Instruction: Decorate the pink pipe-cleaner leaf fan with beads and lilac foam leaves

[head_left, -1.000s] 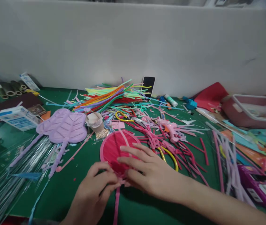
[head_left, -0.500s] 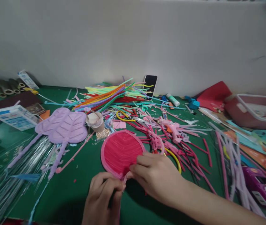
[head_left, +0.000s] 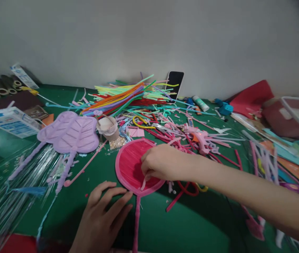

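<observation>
A round red fan [head_left: 128, 163] with a pink fuzzy rim lies in front of me, its wrapped pink handle [head_left: 137, 221] pointing towards me. My right hand [head_left: 162, 161] is over the fan's face, fingers pinched on a short pale pink pipe cleaner [head_left: 143, 183] whose free end hangs near the lower point of the rim. My left hand [head_left: 107, 207] lies with fingers spread to the left of the handle, its fingertips close to the rim's bottom; whether they touch it I cannot tell. Part of the fan's right side is hidden by my right hand.
Lilac leaf-shaped fans [head_left: 69, 135] lie at left by a paper cup [head_left: 109, 129]. Behind stands a heap of coloured pipe cleaners [head_left: 128, 98] and a phone [head_left: 175, 84]. A pink glue gun [head_left: 200, 138] sits among scraps at right, near a plastic bin [head_left: 283, 116].
My right hand has moved up from the handle joint to over the fan's face, carrying the pale pink pipe cleaner. My left hand has let go and spread its fingers. The view has shifted slightly.
</observation>
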The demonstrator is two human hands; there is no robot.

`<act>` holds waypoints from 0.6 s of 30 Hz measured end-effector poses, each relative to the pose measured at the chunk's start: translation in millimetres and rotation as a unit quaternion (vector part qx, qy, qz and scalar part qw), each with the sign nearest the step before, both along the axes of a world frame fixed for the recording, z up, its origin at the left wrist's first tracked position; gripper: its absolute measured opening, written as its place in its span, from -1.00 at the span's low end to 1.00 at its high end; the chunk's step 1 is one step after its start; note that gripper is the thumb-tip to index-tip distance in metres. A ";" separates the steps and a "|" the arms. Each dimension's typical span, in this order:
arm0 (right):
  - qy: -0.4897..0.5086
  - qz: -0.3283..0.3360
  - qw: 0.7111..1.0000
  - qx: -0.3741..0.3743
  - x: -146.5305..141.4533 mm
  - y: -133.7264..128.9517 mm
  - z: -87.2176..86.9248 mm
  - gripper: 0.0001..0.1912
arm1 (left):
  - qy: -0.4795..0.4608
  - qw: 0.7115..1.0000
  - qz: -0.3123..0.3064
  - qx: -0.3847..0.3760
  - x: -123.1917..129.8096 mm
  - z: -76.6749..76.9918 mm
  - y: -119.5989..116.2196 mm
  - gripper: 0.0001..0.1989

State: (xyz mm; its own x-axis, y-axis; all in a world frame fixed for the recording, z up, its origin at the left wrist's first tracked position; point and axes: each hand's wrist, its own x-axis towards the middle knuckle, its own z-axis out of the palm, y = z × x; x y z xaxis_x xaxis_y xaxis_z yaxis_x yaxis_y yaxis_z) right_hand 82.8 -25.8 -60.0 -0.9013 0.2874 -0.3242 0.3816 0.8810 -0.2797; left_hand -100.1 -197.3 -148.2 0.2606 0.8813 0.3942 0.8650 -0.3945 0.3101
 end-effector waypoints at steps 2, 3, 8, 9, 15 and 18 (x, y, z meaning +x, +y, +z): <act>-0.021 0.023 0.999 0.012 -8.0 3.3 -0.3 -0.90 | 0.001 1.000 -0.015 0.003 1.3 -0.4 0.3 -0.72; -0.027 0.032 0.999 0.014 -11.2 4.9 -0.9 -0.89 | 0.000 1.000 -0.021 0.002 2.5 -0.4 0.7 -0.73; -0.035 0.053 0.998 -0.030 -17.5 13.3 -4.5 -0.90 | 0.000 0.999 -0.041 -0.009 5.8 -0.6 2.7 -0.76; -0.032 0.055 0.997 -0.040 -17.5 14.7 -4.7 -0.90 | -0.001 0.999 -0.046 -0.009 5.9 -0.7 2.8 -0.77; -0.040 0.057 0.995 -0.073 -17.4 18.0 -3.7 -0.91 | -0.026 0.998 -0.048 -0.011 9.1 -1.6 1.5 -0.79; -0.038 0.057 0.996 -0.060 -19.6 16.5 -4.1 -0.92 | -0.043 0.998 -0.050 -0.003 10.9 -1.2 0.3 -0.79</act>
State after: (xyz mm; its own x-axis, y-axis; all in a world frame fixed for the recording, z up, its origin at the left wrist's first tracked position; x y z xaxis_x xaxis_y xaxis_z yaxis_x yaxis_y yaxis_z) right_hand 63.2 -9.3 -64.1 -0.8970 0.1408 -0.4191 0.3062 0.8816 -0.3591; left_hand -89.2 -196.9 -149.3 0.3125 0.8552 0.4134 0.7911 -0.4752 0.3851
